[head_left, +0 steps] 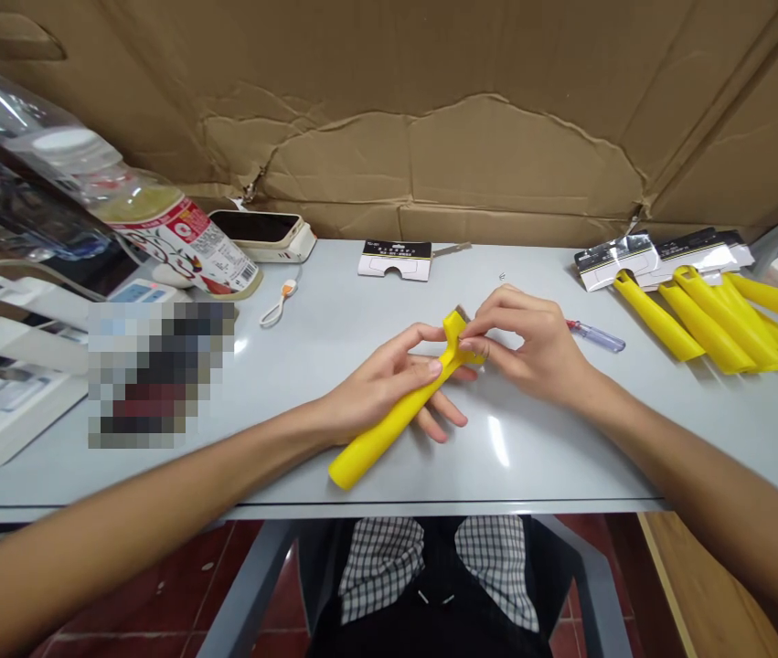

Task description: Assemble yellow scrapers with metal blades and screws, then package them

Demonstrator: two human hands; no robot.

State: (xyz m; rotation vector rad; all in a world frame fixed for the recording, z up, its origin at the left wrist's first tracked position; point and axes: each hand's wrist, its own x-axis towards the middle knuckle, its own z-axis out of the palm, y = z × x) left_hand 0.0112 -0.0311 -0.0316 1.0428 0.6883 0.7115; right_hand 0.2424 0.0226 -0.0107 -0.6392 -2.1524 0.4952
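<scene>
My left hand (395, 379) holds a yellow scraper (389, 425) by its long handle, thumb on top and other fingers spread beneath. Its forked head points up and away from me, with a bit of metal blade showing at the tip. Thumb and fingertips of my right hand (529, 338) are pinched together at the fork; whatever small thing they may hold is hidden. Just beyond that hand lies a small screwdriver (598, 335) with a clear handle, partly covered by the hand. A tiny metal piece, perhaps a screw (502, 275), rests farther back.
Several yellow handles (724, 315) with black-and-white cards (618, 260) lie at the right. Toward the back are another card (395, 261), a thin metal strip (453, 249) and a phone (258, 226). A drink bottle (183, 238) and a white cord loop (279, 303) are leftward. Cardboard (430, 146) lines the rear.
</scene>
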